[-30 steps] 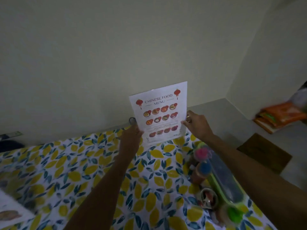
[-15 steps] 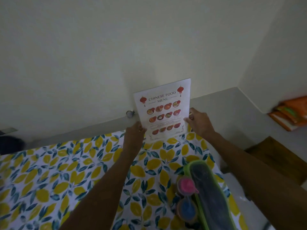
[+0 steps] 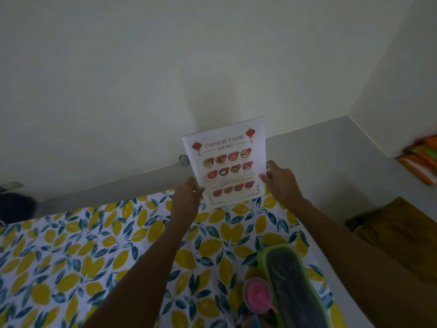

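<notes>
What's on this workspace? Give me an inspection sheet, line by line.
Surface: table under a lemon-print cloth.
Job's things: menu, held upright at the far edge, print facing the camera.
Clutter: green-rimmed container and pink-lidded jar at the near right.
Hands: left hand and right hand each pinch a side edge of the menu.
Cables: nothing seen.
Surroundings: pale wall behind; orange packets far right; wooden top right of the table.
</notes>
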{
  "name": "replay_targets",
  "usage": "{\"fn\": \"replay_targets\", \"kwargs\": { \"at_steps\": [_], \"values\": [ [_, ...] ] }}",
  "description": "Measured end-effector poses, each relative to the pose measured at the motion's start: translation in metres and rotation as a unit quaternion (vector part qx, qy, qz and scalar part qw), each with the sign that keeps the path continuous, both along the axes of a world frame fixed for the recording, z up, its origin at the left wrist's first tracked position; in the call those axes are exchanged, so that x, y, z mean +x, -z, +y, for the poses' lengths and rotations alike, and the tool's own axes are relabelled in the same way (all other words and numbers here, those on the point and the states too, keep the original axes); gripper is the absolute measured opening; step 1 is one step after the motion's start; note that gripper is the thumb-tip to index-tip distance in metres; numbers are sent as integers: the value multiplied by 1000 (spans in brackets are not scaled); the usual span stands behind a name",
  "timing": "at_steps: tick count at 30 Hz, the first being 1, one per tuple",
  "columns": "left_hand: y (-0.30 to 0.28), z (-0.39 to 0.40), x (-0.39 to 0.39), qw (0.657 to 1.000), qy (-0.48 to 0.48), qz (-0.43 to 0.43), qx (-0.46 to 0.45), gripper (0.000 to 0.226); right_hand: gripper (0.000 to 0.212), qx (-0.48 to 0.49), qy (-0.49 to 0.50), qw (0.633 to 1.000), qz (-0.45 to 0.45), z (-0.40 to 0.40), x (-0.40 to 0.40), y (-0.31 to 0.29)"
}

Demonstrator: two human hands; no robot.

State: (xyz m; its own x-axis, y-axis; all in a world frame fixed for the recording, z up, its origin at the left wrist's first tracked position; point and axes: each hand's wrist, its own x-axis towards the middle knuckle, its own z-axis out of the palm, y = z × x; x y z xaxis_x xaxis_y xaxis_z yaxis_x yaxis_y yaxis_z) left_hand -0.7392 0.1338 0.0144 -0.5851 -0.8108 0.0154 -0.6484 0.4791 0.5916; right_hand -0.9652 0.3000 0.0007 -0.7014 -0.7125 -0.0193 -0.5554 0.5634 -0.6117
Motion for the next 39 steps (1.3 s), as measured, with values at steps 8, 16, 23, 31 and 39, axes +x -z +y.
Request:
{"fn": "replay_targets", "kwargs": {
  "at_steps": [8, 16, 23, 31, 39],
  "values": [
    [3, -2, 1, 1000, 3, 7, 0, 22, 23, -4, -4, 1000, 9, -1, 1, 6],
    [1, 6, -3, 999, -21, -28, 11, 20, 28, 31, -6, 999, 9, -4, 5, 2],
    [-11, 13, 8, 999, 1, -29, 40, 36, 34, 53, 7, 998, 17, 4, 19, -18],
    [-43, 30, 58, 963, 96, -178, -180, 44, 34, 130, -52, 982, 127, 20, 74, -66],
    [-72, 42, 157, 962, 112, -140, -206, 53, 47, 164, -124, 952, 228, 13, 190, -114]
  ]
}}
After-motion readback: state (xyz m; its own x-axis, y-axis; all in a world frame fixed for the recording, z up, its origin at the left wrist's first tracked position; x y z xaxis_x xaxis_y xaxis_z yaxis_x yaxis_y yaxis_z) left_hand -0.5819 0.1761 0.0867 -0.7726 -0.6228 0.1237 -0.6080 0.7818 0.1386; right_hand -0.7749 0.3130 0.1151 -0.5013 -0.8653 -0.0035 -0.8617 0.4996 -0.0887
